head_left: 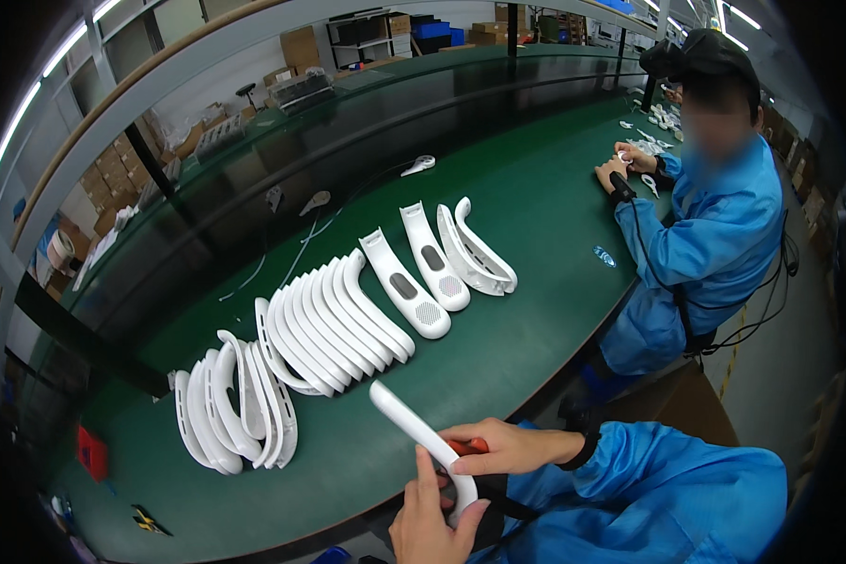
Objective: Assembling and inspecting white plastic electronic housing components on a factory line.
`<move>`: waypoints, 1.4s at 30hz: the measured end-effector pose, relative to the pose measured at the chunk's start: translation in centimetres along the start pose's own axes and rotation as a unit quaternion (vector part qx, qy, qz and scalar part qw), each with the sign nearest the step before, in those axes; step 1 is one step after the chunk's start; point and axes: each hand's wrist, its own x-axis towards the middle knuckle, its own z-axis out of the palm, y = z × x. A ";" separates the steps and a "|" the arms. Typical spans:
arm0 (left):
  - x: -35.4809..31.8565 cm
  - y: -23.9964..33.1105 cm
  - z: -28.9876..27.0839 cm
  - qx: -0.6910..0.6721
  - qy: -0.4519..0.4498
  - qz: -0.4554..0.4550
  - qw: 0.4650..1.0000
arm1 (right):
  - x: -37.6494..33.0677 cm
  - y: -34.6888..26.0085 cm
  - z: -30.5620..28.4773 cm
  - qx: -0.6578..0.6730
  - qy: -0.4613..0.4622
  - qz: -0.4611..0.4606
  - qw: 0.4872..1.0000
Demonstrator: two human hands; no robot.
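Near the table's front edge, a curved white plastic housing (409,416) is held tilted, its long end pointing up and left. My left hand (428,526) is closed around its lower end, thumb and fingers on both sides. My right hand (512,446) is closed on a red-handled tool (468,446), whose working end is hidden; its thumb lies against the housing. Beyond my hands a close row of similar white housings (334,324) stands on edge. A looser group of white housings (235,404) lies left of it. Two housings with grey oval panels (406,287) lie face up.
A green table (526,329) stretches away. Pliers with yellow-and-black handles (148,520) and a red box (91,452) lie at left. Cables with white ends (418,165) lie behind the housings. A co-worker in blue (705,226) handles small white parts at far right.
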 end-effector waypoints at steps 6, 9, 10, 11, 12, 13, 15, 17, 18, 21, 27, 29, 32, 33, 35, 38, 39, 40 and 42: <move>1.1 -4.2 -3.1 -0.109 0.078 -0.016 0.991 | 4.3 -6.3 -4.1 0.008 0.080 0.063 0.995; 1.8 -6.9 -3.7 0.023 0.132 0.014 0.991 | 9.5 -7.6 -7.8 0.081 0.152 0.061 0.983; 2.1 -7.7 -3.7 0.024 0.135 0.021 0.990 | 11.4 -8.7 -9.0 0.097 0.186 0.066 0.975; 2.4 -8.5 -3.7 0.040 0.160 0.028 0.986 | 13.3 -9.4 -10.6 0.110 0.197 0.057 0.973; 2.5 -9.2 -3.7 0.056 0.187 0.033 0.980 | 15.4 -9.8 -12.4 0.123 0.206 0.050 0.969; 2.7 -9.7 -3.5 0.053 0.186 0.041 0.980 | 17.2 -10.5 -14.3 0.131 0.245 0.022 0.960; 3.1 -10.3 -3.1 0.013 0.244 0.059 0.968 | 20.3 -12.3 -16.8 0.135 0.334 -0.029 0.932; 3.2 -10.3 -3.4 -0.007 0.234 0.049 0.971 | 21.3 -13.0 -18.5 0.100 0.418 -0.034 0.903; 3.2 -10.2 -3.5 -0.023 0.224 0.035 0.974 | 20.7 -12.9 -19.2 0.094 0.424 -0.036 0.900; 2.8 -10.9 -4.0 -0.033 0.218 0.022 0.975 | 18.9 -11.8 -20.0 -0.161 0.343 -0.022 0.925; 2.4 -11.1 -4.2 -0.077 0.228 0.002 0.971 | 9.5 -10.7 -22.1 -0.577 0.344 -0.007 0.741; 2.4 -11.0 -3.9 -0.087 0.233 0.003 0.968 | 6.7 -10.2 -22.0 -0.616 0.332 0.061 0.712; 2.4 -10.7 -3.5 -0.085 0.242 -0.003 0.966 | 4.5 -7.6 -21.3 -0.580 0.310 0.084 0.748; 2.4 -10.9 -3.4 -0.046 0.243 0.012 0.969 | 4.1 -6.7 -20.8 -0.540 0.306 0.101 0.777; 2.3 -10.7 -3.2 0.000 0.247 0.023 0.969 | 4.1 -5.8 -20.5 -0.496 0.296 0.114 0.808; 1.7 -10.0 -3.2 0.030 0.252 0.026 0.967 | 4.4 -4.2 -20.9 -0.414 0.338 0.078 0.842; 1.7 -9.8 -3.2 0.013 0.245 0.011 0.969 | 4.0 -3.7 -21.5 -0.430 0.363 0.036 0.826; 1.6 -9.7 -3.2 -0.002 0.241 -0.006 0.970 | 3.9 -3.4 -21.9 -0.443 0.384 -0.009 0.810; 1.7 -10.8 -3.2 -0.009 0.211 0.005 0.977 | 3.2 -4.1 -21.4 -0.329 0.379 0.032 0.864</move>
